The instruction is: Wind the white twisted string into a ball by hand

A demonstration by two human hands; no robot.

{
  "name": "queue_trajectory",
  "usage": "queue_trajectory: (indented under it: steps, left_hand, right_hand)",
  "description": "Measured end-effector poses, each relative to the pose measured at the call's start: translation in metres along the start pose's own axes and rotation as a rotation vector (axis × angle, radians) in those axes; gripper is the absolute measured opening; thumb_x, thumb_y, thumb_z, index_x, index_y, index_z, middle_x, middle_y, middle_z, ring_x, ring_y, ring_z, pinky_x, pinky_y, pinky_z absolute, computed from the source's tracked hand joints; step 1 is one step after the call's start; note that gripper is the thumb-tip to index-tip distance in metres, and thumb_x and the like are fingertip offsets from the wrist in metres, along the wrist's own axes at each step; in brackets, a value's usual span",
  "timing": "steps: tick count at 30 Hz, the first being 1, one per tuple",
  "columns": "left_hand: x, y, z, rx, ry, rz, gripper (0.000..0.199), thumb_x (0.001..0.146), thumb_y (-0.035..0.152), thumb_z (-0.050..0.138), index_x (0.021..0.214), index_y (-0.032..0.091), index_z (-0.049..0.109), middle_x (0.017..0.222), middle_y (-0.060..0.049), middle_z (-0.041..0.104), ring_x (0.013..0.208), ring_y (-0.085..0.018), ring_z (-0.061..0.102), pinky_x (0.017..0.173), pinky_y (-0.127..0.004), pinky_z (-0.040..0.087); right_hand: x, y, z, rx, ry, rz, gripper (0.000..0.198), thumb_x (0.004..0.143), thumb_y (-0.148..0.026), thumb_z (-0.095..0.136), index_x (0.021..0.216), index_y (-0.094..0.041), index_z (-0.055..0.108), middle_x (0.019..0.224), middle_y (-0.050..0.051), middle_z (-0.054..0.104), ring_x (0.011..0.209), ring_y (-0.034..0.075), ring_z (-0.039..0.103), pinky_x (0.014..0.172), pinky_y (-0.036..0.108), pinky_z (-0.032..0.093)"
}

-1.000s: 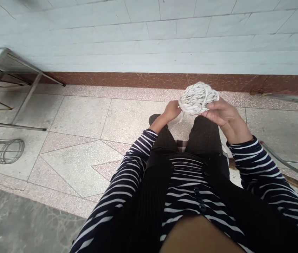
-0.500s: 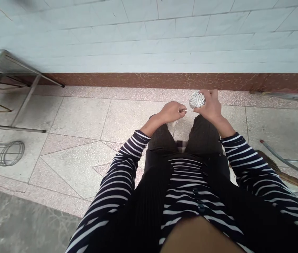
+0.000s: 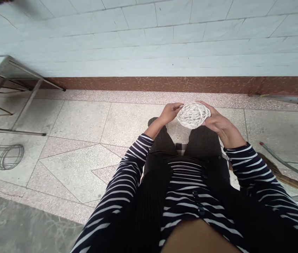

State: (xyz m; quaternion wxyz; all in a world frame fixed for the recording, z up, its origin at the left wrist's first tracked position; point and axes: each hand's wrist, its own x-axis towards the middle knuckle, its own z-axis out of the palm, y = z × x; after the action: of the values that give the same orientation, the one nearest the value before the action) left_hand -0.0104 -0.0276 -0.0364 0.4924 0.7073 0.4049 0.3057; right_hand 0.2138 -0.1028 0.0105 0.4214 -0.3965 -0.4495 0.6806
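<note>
A white ball of wound cord [image 3: 193, 115], twisted in thick strands, is held up in front of my knees with its broad side facing me. My right hand [image 3: 221, 126] grips it from the right, fingers behind the far edge and thumb on the near side. At the ball's left edge my left hand [image 3: 170, 113] is closed, its bent fingertips against the strands. Part of those fingertips is hidden by the ball, so a loose cord end between them cannot be made out.
A metal-legged table [image 3: 27, 102] stands at the left against the tiled wall [image 3: 162, 52]. A wire rack [image 3: 10, 157] lies on the floor below it. To the right are a metal tube frame [image 3: 283, 158] and a straw broom [image 3: 293, 181]. My dark trousers [image 3: 205, 142] are beneath the ball.
The ball has moved left and toward me and turned to show a wider face. My left hand, which was pinching a strand apart from the ball, now meets its left edge.
</note>
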Motion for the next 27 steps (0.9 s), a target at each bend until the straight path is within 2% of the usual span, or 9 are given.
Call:
queue_trajectory:
  steps: [2, 4, 6, 8, 13, 16, 21, 24, 27]
  left_hand:
    - [-0.010, -0.006, 0.006, -0.125, -0.008, -0.060, 0.033, 0.105, 0.042, 0.063, 0.095, 0.014, 0.079, 0.088, -0.006, 0.081, 0.091, -0.020, 0.077, 0.091, -0.033, 0.059]
    - [-0.021, -0.005, 0.010, -0.211, -0.105, -0.099, 0.037, 0.106, 0.044, 0.063, 0.089, 0.013, 0.073, 0.081, -0.006, 0.078, 0.077, -0.016, 0.075, 0.085, -0.032, 0.059]
    - [-0.031, -0.001, 0.011, -0.268, -0.221, -0.113, 0.036, 0.108, 0.044, 0.061, 0.092, 0.013, 0.070, 0.079, -0.005, 0.076, 0.067, -0.014, 0.073, 0.079, -0.031, 0.059]
    - [-0.037, 0.004, 0.013, -0.287, -0.255, -0.107, 0.030, 0.108, 0.041, 0.059, 0.099, 0.014, 0.068, 0.078, -0.003, 0.074, 0.064, -0.012, 0.070, 0.075, -0.029, 0.057]
    - [-0.039, 0.002, 0.017, -0.260, -0.164, -0.034, 0.015, 0.104, 0.023, 0.057, 0.097, 0.014, 0.067, 0.086, -0.003, 0.075, 0.079, -0.012, 0.073, 0.086, -0.027, 0.056]
    - [-0.043, -0.007, 0.020, -0.308, -0.098, -0.051, 0.013, 0.101, 0.016, 0.053, 0.100, 0.014, 0.066, 0.096, -0.005, 0.076, 0.083, -0.012, 0.075, 0.093, -0.030, 0.056]
    - [-0.045, -0.018, 0.022, -0.351, -0.059, -0.106, 0.016, 0.099, 0.012, 0.052, 0.105, 0.014, 0.067, 0.100, -0.006, 0.076, 0.086, -0.014, 0.076, 0.097, -0.032, 0.056]
    - [-0.037, -0.023, 0.019, -0.308, -0.024, -0.120, 0.016, 0.099, 0.012, 0.053, 0.103, 0.014, 0.068, 0.101, -0.006, 0.077, 0.086, -0.013, 0.076, 0.098, -0.030, 0.054]
    - [-0.025, -0.032, 0.008, -0.262, 0.009, -0.203, 0.014, 0.102, 0.016, 0.054, 0.100, 0.014, 0.068, 0.089, -0.004, 0.076, 0.077, -0.012, 0.073, 0.090, -0.028, 0.054]
  right_hand:
    - [0.003, -0.009, 0.000, -0.031, 0.078, -0.043, 0.074, 0.047, -0.028, 0.097, 0.116, -0.031, 0.069, 0.122, 0.004, 0.077, 0.127, 0.038, 0.069, 0.104, 0.050, 0.060]
    - [0.007, -0.016, -0.002, -0.080, 0.144, -0.095, 0.071, 0.049, -0.030, 0.097, 0.114, -0.032, 0.069, 0.122, 0.004, 0.076, 0.128, 0.038, 0.068, 0.104, 0.052, 0.061]
    - [0.011, -0.020, -0.003, -0.077, 0.187, -0.134, 0.068, 0.052, -0.031, 0.097, 0.114, -0.033, 0.069, 0.124, 0.003, 0.075, 0.128, 0.038, 0.067, 0.100, 0.053, 0.062]
    - [0.014, -0.020, 0.000, -0.027, 0.205, -0.157, 0.069, 0.053, -0.030, 0.095, 0.117, -0.035, 0.068, 0.128, 0.003, 0.075, 0.130, 0.038, 0.067, 0.097, 0.053, 0.064]
    - [0.014, -0.015, 0.014, 0.109, 0.160, -0.188, 0.082, 0.059, -0.029, 0.085, 0.137, -0.040, 0.064, 0.147, 0.003, 0.069, 0.138, 0.039, 0.063, 0.100, 0.060, 0.064]
    - [0.010, -0.014, 0.021, 0.182, 0.147, -0.159, 0.087, 0.061, -0.031, 0.084, 0.144, -0.040, 0.060, 0.150, 0.005, 0.069, 0.139, 0.041, 0.063, 0.101, 0.067, 0.063]
    - [0.008, -0.015, 0.026, 0.183, 0.182, -0.156, 0.084, 0.070, -0.054, 0.087, 0.148, -0.039, 0.059, 0.143, 0.008, 0.073, 0.136, 0.041, 0.066, 0.098, 0.065, 0.065]
    - [0.007, -0.025, 0.026, 0.099, 0.215, -0.194, 0.088, 0.069, -0.058, 0.089, 0.149, -0.039, 0.059, 0.140, 0.007, 0.074, 0.136, 0.041, 0.067, 0.097, 0.061, 0.066]
    - [0.001, -0.051, 0.026, 0.070, 0.223, -0.250, 0.092, 0.066, -0.060, 0.090, 0.150, -0.041, 0.059, 0.139, 0.007, 0.075, 0.140, 0.043, 0.064, 0.098, 0.061, 0.066]
